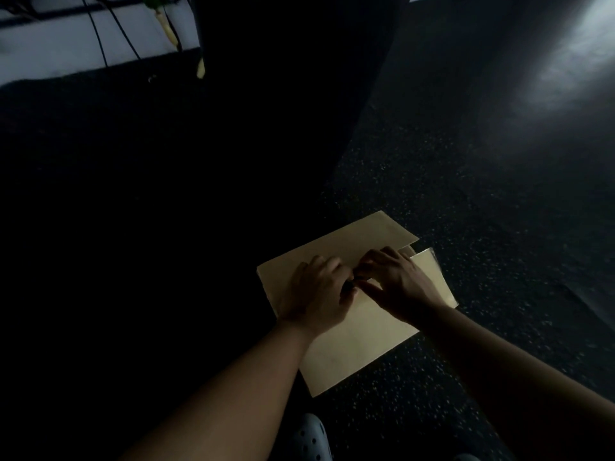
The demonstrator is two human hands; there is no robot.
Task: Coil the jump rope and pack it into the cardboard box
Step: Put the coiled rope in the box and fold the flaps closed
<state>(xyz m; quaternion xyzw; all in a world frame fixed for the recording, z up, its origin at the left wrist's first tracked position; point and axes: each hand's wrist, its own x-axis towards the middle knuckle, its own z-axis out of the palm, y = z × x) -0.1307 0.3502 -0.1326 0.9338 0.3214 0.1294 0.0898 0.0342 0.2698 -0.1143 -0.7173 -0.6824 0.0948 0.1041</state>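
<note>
Fingers of the left hand are curled down onto the top flaps of the cardboard box, and the right hand is doing the same from the right side, fingertips meeting the left's right at the seam in the middle. Something small and dark sits pinched between the two hands, maybe a bit of the jump rope or a handle, but it's so dim I honestly can't tell, and I can't say whether either hand is actually clamped on it or just pressing cardboard. The rope itself isn't visible otherwise, so my guess is it's already inside and this is the closing stage. The box sits on the speckled dark floor, just far of a grey clog. The right-hand flap looks a touch raised at its far corner. If I were doing it, I'd poke any stray rope fully under before flattening, then press the far flap first and lay the near one over, keeping both palms low so nothing springs back up.
</note>
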